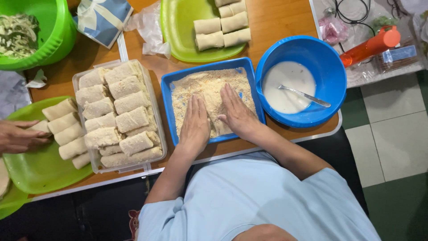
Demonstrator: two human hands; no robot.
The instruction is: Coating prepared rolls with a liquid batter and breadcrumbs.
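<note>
Several stations run across the wooden table (276, 18), left to right. At far left, a green bowl (58, 31) holds shredded filling, and a co-worker's hand (20, 136) rests on plain rolls on a green plate (40, 172). Next, a clear tub (154, 102) is packed with crumbed rolls in tight rows, apparently to save space. At centre, a blue tray (166, 96) of breadcrumbs sits directly before the person. The left hand (195, 127) and right hand (236, 111) lie flat, palms down, fingers together, side by side on the crumbs; whether a roll lies between them cannot be told. A green tray (174, 27) of uncoated rolls stands behind. The blue bowl (332, 76) of white batter with a spoon (305, 95) touches the tray's right side. A blue-and-white packet (104, 18) lies at top left; an orange bottle (370, 44) lies at far right.
</note>
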